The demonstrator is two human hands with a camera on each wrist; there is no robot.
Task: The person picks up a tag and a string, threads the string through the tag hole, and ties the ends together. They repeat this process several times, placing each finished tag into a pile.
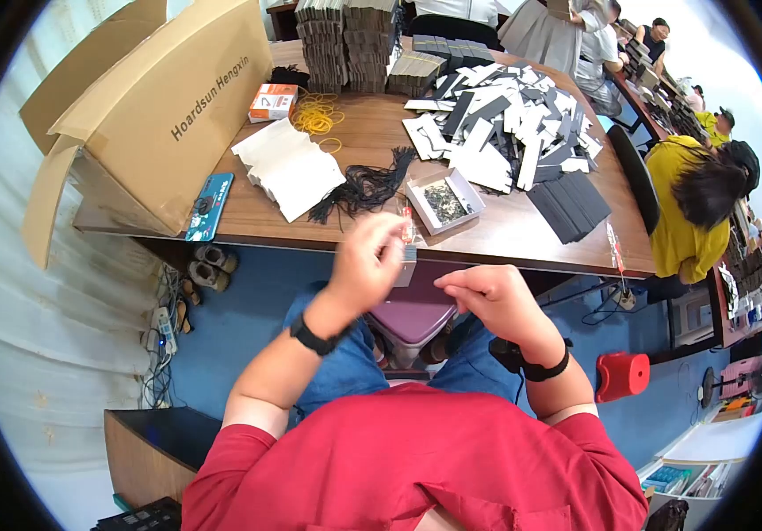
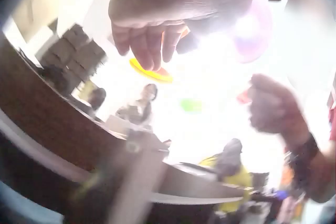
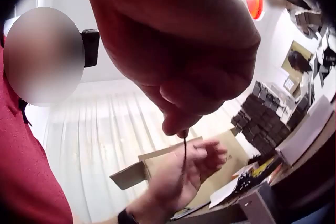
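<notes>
One red shirt (image 1: 416,460) filled the bottom of the head view; above, two hands: the left hand (image 1: 365,264), fingers loose and apart, the right hand (image 1: 494,296), fingertips together. Brown table (image 1: 367,133) at the top bore one white tray (image 1: 464,220); blue floor (image 1: 248,323) lay below. Left wrist view: one blurred strip (image 2: 136,176), lower centre. Right wrist view: the right fingertips pinched one dark cord (image 3: 184,155) at centre, before pale curtains (image 3: 79,140).
</notes>
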